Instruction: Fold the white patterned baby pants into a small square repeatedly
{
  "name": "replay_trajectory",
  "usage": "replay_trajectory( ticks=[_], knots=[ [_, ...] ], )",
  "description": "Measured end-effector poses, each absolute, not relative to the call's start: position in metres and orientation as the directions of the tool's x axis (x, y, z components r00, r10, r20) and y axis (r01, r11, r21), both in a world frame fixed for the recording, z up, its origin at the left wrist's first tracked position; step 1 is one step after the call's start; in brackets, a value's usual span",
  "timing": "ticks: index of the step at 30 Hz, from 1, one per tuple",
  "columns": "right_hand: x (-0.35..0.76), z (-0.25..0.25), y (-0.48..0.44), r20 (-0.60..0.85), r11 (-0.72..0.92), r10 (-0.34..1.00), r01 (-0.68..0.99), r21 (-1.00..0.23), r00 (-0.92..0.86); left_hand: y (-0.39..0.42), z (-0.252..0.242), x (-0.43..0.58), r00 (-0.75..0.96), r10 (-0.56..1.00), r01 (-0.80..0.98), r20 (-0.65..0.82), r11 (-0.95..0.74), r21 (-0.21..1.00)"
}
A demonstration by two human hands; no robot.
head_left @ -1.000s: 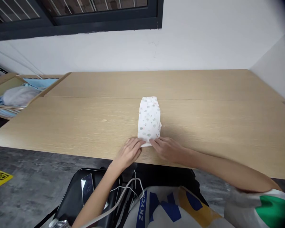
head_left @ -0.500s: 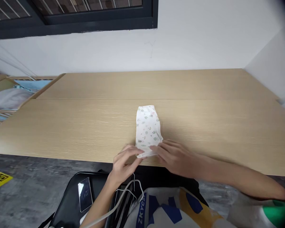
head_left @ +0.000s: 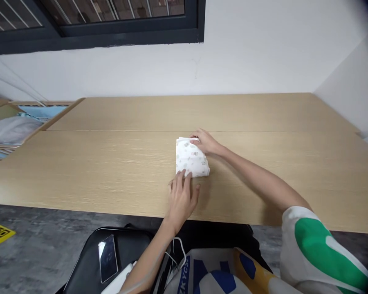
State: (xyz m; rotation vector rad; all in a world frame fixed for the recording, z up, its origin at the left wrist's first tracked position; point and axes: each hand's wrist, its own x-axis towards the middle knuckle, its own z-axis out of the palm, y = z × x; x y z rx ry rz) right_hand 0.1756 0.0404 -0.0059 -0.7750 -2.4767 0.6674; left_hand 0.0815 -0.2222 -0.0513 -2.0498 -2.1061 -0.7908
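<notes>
A white cloth (head_left: 191,158) with small printed motifs lies folded into a compact, roughly square bundle on the wooden table (head_left: 110,163). Whether it is a garment, I cannot tell. My left hand (head_left: 182,196) rests at its near edge, fingers spread and fingertips touching the fold, the thumb apart. At the far right corner, my right hand (head_left: 205,142) has its thumb over the cloth and its fingers at the back edge, pinching it. Part of that corner is hidden by the hand.
Left of the table is a wooden crib-like frame (head_left: 52,116) with light blue and white bedding (head_left: 14,128). A phone (head_left: 108,258) lies on a black seat (head_left: 86,261) below the front edge, near a white cable (head_left: 182,249). A white wall stands behind.
The near end of the cloth has been folded away from me, making it shorter. My right hand has moved to the far corner; my left hand now lies spread at the near edge.
</notes>
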Motion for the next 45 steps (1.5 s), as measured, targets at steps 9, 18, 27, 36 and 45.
replay_trajectory(
  ticks=[9,18,27,36,45],
  knots=[
    [0.163,-0.023,0.031,0.257,0.752,0.652,0.565,-0.34,-0.714,-0.215,-0.07,0.089,-0.021,0.94,0.979,0.341,-0.05,0.199],
    [0.171,-0.02,-0.071,0.257,0.92,-0.059,-0.153,-0.36,-0.964,-0.213,-0.068,0.09,-0.044,0.942,0.971,0.333,-0.039,0.237],
    [0.166,-0.052,-0.014,0.123,0.966,0.109,0.077,-0.245,-0.986,-0.216,-0.065,0.091,-0.06,0.947,0.976,0.314,-0.011,0.219],
    [0.158,-0.053,0.051,0.112,0.964,0.21,0.188,-0.186,-0.971,-0.217,-0.067,0.091,-0.064,0.952,0.978,0.301,0.001,0.207],
    [0.172,-0.038,0.035,0.304,0.952,0.301,0.264,-0.156,-0.904,-0.214,-0.057,0.069,-0.008,0.958,0.974,0.286,-0.057,0.221]
  ],
)
